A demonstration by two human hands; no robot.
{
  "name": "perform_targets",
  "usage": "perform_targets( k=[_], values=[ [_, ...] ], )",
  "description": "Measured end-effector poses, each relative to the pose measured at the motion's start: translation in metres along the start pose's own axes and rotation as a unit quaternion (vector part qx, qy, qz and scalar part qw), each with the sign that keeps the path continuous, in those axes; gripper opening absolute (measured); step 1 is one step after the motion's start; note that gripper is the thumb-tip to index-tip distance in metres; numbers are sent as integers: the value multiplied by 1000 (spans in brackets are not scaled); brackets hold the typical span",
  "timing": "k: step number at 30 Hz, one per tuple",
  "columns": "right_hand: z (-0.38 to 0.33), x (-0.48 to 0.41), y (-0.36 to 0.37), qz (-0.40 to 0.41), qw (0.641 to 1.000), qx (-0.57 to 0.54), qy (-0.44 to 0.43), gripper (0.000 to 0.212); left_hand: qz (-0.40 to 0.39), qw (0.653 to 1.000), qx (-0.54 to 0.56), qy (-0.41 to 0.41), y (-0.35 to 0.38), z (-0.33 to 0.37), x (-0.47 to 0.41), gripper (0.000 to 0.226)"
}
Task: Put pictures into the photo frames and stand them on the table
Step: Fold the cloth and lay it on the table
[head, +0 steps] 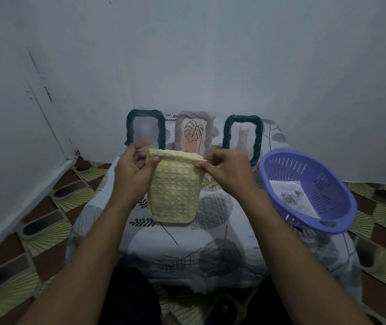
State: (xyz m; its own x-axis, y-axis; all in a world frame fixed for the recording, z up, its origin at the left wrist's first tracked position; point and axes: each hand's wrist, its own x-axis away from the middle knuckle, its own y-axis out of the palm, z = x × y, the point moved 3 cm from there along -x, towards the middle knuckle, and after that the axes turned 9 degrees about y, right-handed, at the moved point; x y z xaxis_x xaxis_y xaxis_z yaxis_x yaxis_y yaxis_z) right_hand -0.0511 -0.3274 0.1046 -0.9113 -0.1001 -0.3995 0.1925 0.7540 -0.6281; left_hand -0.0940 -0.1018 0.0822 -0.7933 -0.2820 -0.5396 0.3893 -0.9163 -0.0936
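Gripping a folded yellow checked cloth (175, 193) by its top corners, your left hand (135, 167) and right hand (229, 170) hold it at centre frame over the patterned surface (210, 235). At right, a purple basket (328, 184) holds a printed picture (290, 198). Beyond, three filled photo frames (193, 132) stand upright in a row before the wall (210, 55), upper centre.

You have three twisted-edge frames standing upright in a row left of the basket (323, 181). Nearest it is the green cat frame (242, 137), then the pale leaf frame (194, 132), and farthest the green blurred frame (145, 130). A loose rose picture (291, 198) lies inside the basket.
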Motion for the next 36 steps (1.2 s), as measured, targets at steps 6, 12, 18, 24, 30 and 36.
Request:
perform_targets(
  k=[6, 12, 18, 24, 30, 36],
  values=[
    [4, -6, 2, -41, 992, -87, 86, 34, 28, 999, -14, -18, 2, -7, -10, 16],
    [10, -27, 16, -30, 986, -94, 135, 12, 7, 988, -154, -19, 12, -17, -31, 10],
    [4, -40, 18, 62, 984, -158, 62, 13, 3, 997, -83, -3, 23, -9, -48, 9],
    [41, -5, 40, -67, 993, -88, -33, 23, -91, 991, -99, 2, 10, -38, -4, 21],
    [80, 39, 69, -268, 962, -46, 24, 28, -308, 941, -106, -87, 10, -81, 54, 18],
    [86, 51, 78, -275, 957, -85, 48, 16, -299, 943, -90, -114, 12, -84, 59, 12]
  ],
)
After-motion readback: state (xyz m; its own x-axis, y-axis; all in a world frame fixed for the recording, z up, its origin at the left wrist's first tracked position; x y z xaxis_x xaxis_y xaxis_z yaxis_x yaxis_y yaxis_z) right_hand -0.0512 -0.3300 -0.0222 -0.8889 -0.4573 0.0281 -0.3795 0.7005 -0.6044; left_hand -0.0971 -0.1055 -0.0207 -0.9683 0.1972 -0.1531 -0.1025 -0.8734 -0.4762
